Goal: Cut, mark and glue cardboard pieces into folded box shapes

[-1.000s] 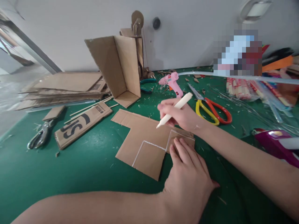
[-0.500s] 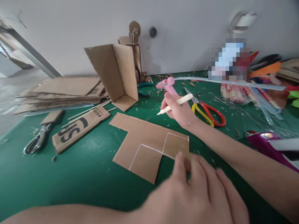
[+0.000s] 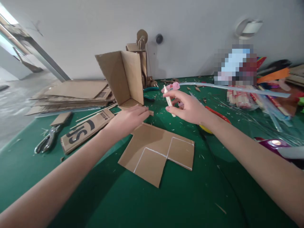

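Note:
My right hand holds a white marker between thumb and fingers, near upright, its lower end close to the table. In front of the folded cardboard stand, my left hand is closed palm down, and a small cardboard piece sticks out past its fingertips. The hand covers the upper left arm of a flat cut cardboard sheet marked with white lines. Behind my right hand is a pink glue gun, partly hidden. My right forearm hides much of the red and yellow scissors.
Stacked cardboard, a printed cardboard strip and metal pliers lie on the left. A cardboard structure with a wheel stands by the wall. At right are a purple tool, bundled sticks and a dark cable.
My left hand has moved from the lower middle to the upper left, where a small cardboard piece now shows at its fingertips. My right hand has tilted the marker more upright. The view shifted slightly.

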A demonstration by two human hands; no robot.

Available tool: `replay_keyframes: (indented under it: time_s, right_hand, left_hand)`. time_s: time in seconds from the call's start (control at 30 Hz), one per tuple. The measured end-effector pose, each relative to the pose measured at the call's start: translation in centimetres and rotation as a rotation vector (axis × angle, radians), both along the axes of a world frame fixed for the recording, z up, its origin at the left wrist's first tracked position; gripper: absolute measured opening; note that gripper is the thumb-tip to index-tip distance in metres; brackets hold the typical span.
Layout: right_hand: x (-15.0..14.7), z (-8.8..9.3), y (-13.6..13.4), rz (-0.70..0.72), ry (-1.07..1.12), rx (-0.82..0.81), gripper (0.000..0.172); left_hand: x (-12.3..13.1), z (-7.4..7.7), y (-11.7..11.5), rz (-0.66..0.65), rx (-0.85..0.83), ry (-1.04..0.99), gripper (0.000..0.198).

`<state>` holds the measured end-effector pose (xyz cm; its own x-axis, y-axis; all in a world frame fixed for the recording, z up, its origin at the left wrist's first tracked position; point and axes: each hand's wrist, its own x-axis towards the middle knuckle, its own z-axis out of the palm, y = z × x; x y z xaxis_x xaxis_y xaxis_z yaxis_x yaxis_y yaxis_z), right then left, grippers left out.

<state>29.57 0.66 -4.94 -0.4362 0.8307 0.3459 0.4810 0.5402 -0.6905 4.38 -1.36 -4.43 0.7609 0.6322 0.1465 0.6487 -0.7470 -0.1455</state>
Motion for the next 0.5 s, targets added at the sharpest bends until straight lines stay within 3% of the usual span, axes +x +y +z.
replay_keyframes:
  time_s: [0.13, 0.33, 0.5]
  right_hand:
    - [0.0, -0.5, 0.1, 0.014, -0.289, 0.028, 0.026]
    - [-0.1, -0.5, -1.0, 0.011, -0.852, 0.107, 0.032]
    - [-0.5, 0.1, -1.7, -0.078, -0.991, 0.204, 0.035]
  left_hand:
    - [0.8, -0.7, -0.1, 0.014, -0.093, 0.034, 0.039]
    - [0.3, 0.5, -0.4, 0.128, -0.345, -0.051, 0.039]
    - [-0.8, 1.4, -0.4, 0.158, -0.641, -0.017, 0.042]
